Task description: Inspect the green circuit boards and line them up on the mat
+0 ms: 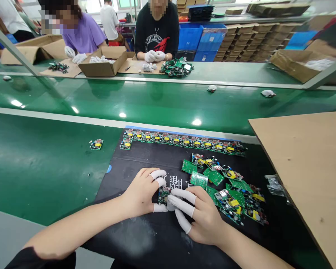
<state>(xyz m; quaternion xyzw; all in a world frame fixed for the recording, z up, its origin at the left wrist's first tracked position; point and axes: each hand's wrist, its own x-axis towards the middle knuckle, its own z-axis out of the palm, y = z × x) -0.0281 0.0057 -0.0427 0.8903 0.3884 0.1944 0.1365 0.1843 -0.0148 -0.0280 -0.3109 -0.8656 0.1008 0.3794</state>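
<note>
My left hand (145, 190) grips a small circuit board (164, 195) by its left end, with white finger cots on the thumb and two fingers. At the board's right end, my right hand (194, 211) has its cotted fingers pinched together. A greyish, rounded piece (172, 205) shows under those fingertips; what it is I cannot make out. Both hands are above a black mat (145, 158) with white lettering. To the right of my right hand lies a loose pile of circuit boards (235, 196), some green side up, others showing yellow parts.
A row of circuit boards (176, 140) lines the mat's far edge. One board (96, 144) lies on the green table at left. A cardboard sheet (302, 160) covers the right side. Beyond runs a green conveyor (156, 101) carrying white-wrapped pieces (268, 93); co-workers sit across it.
</note>
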